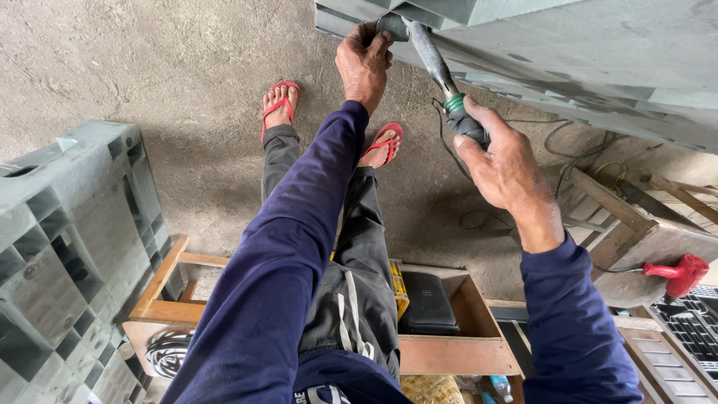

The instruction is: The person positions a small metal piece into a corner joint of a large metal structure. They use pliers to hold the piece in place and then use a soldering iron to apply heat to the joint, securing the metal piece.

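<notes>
Both hands are up at the edge of a large grey plastic pallet [598, 52] that fills the top right of the view. Left hand [364, 63] is clenched on the pallet's rim beside the tool's tip, fingers curled over the edge. Right hand [505, 168] grasps the dark handle of a long electric heating iron [441, 78], whose grey shaft slants up to meet the pallet right beside the left hand; what the tip does there is hidden, so contact is likely but not certain. A thin black cord [449, 146] hangs from the handle toward the concrete floor [149, 60].

A second grey pallet [67, 254] leans at the left. Below the person's legs sits an open wooden box [456, 352] with a black case [428, 303] inside. A wooden stool [636, 239] stands at the right, with a red hand tool [680, 273] lying on it. Red flip-flops [280, 105] are on the feet.
</notes>
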